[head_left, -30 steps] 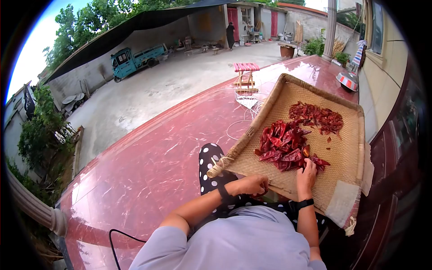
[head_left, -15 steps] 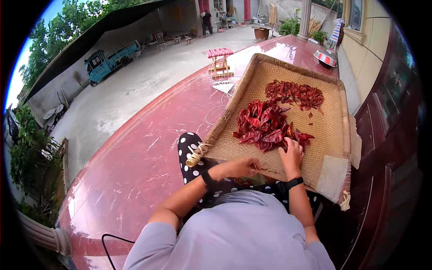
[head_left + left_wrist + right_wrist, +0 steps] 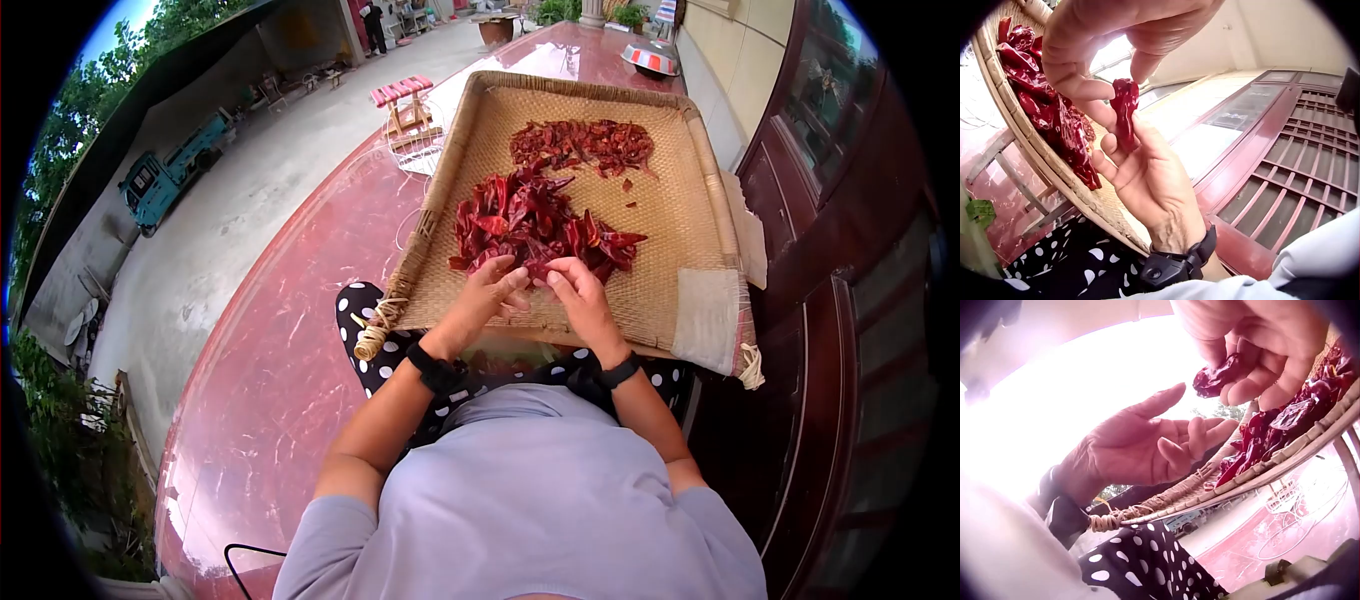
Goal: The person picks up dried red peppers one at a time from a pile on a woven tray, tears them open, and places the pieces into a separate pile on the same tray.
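Is working at a wide woven tray (image 3: 660, 235), with its near edge just over polka-dotted trousers (image 3: 357, 312) and with wooden bars (image 3: 1019, 181) beneath. Is perhaps risking a tilt there: by raising a knee or leaning on that edge, could be tipping everything toward the lap.

Is facing a loose heap of dried red chillies (image 3: 515, 220), left of the tray's middle; by dragging a wrist through it, could be scattering some over the near edge. Is facing also, on the far side, a spread of chilli pieces (image 3: 590, 145), nearly meeting the heap at its left end; by shoving the heap farther, could be mixing the two.

Is bending the fingers of the left hand (image 3: 488, 297) only loosely, with the thumb well apart, gripping nothing. With the right hand (image 3: 588, 312), is pinching a single chilli (image 3: 1125, 115) firmly between thumb and fingers, over the tray's near side, beside the heap. By pinching carelessly, could be dropping it; by squeezing hard, could be cracking its dry skin.

Is pointing the chilli's free end left, toward the left hand, with its long axis running roughly left to right; is showing no clear stem end.
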Demonstrator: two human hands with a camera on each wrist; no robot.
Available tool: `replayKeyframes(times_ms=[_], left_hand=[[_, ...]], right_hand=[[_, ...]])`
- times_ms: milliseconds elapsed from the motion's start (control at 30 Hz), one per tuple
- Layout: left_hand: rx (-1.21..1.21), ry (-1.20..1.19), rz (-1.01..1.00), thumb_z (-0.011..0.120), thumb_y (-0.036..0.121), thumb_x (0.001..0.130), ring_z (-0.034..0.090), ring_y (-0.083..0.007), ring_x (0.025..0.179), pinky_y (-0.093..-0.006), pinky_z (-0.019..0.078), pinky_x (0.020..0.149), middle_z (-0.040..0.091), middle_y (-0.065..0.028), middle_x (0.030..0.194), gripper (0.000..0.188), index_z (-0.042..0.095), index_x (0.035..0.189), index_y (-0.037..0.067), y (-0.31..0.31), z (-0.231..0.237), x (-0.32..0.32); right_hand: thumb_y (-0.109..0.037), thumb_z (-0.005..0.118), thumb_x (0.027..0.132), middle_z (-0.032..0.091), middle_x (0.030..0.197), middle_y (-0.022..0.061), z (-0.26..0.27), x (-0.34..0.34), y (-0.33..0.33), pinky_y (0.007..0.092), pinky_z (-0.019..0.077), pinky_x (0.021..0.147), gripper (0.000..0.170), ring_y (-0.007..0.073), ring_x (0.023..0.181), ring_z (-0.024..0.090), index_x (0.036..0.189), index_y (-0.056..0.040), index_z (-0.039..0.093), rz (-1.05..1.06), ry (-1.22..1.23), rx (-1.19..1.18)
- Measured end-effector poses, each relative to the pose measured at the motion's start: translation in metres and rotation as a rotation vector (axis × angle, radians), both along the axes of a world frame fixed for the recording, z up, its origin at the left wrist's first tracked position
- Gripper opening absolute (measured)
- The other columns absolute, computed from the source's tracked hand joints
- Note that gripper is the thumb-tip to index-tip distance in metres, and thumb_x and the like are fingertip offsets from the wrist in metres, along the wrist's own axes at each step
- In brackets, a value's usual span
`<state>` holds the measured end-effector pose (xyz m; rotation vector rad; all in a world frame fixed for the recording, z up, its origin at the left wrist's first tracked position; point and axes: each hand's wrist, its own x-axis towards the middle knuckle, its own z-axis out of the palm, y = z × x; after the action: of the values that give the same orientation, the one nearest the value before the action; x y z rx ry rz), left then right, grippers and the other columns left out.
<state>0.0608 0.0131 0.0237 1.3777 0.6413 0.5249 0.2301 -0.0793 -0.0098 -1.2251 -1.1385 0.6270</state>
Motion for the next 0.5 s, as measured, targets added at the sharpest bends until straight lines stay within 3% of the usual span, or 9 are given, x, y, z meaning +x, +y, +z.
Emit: replayKeyframes(times_ms=[133, 233, 267, 367, 400, 500], left_hand=[[0.018, -0.060, 0.005, 0.061, 0.024, 0.098, 0.064, -0.0102, 0.076, -0.0198, 0.0458, 0.058, 0.066, -0.0060, 0.098, 0.035, 0.055, 0.122, 0.000, 0.010, -0.014, -0.005], [0.052, -0.005, 0.000, 0.060, 0.019, 0.097, 0.063, -0.0092, 0.074, -0.0210, 0.0460, 0.057, 0.066, -0.0033, 0.088, 0.022, 0.060, 0.110, 0.001, 0.015, -0.018, -0.012], [0.058, 0.023, 0.014, 0.060, 0.017, 0.096, 0.062, -0.0088, 0.073, -0.0216, 0.0462, 0.058, 0.066, -0.0021, 0.085, 0.018, 0.062, 0.106, 0.002, 0.015, -0.018, -0.017], [0.215, 0.234, -0.175, 0.060, 0.014, 0.094, 0.062, -0.0084, 0.073, -0.0233, 0.0482, 0.059, 0.067, -0.0010, 0.084, 0.014, 0.064, 0.100, 0.003, 0.020, -0.016, -0.030], [0.352, 0.337, -0.206, 0.062, 0.012, 0.089, 0.062, -0.0111, 0.073, -0.0258, 0.0505, 0.061, 0.067, -0.0022, 0.083, 0.011, 0.065, 0.094, 0.002, 0.016, -0.008, -0.033], [0.587, 0.408, -0.282, 0.063, 0.010, 0.086, 0.064, -0.0156, 0.075, -0.0288, 0.0524, 0.063, 0.067, -0.0056, 0.083, 0.013, 0.065, 0.095, 0.001, 0.010, -0.003, -0.037]], right_hand=[[-0.017, 0.059, 0.096, 0.068, 0.094, 0.0072, 0.001, -0.013, -0.004, 0.0309, 0.0506, 0.071, 0.019, 0.0165, 0.083, 0.066, 0.109, -0.0027, 0.060, 0.161, -0.173, -0.152], [-0.020, 0.062, 0.094, 0.069, 0.096, 0.0096, 0.009, -0.007, -0.010, 0.0348, 0.0516, 0.072, 0.019, 0.0259, 0.084, 0.068, 0.108, -0.0057, 0.061, -0.055, -0.503, -0.142], [-0.020, 0.063, 0.092, 0.068, 0.096, 0.0110, 0.007, -0.004, -0.011, 0.0381, 0.0521, 0.072, 0.020, 0.0319, 0.084, 0.066, 0.109, -0.0089, 0.062, -0.194, -0.540, -0.040], [-0.018, 0.067, 0.086, 0.059, 0.107, 0.0113, 0.005, 0.016, -0.017, 0.0432, 0.0505, 0.080, 0.024, 0.0326, 0.098, 0.060, 0.109, -0.0105, 0.062, -0.456, -0.809, -0.163], [-0.017, 0.069, 0.084, 0.057, 0.110, 0.0118, 0.000, 0.023, -0.018, 0.0440, 0.0498, 0.082, 0.027, 0.0331, 0.102, 0.057, 0.109, -0.0110, 0.063, -0.493, -0.833, -0.204], [-0.015, 0.073, 0.079, 0.053, 0.113, 0.0124, -0.003, 0.030, -0.021, 0.0457, 0.0485, 0.087, 0.035, 0.0340, 0.107, 0.053, 0.111, -0.0142, 0.062, -0.546, -0.869, -0.370]])
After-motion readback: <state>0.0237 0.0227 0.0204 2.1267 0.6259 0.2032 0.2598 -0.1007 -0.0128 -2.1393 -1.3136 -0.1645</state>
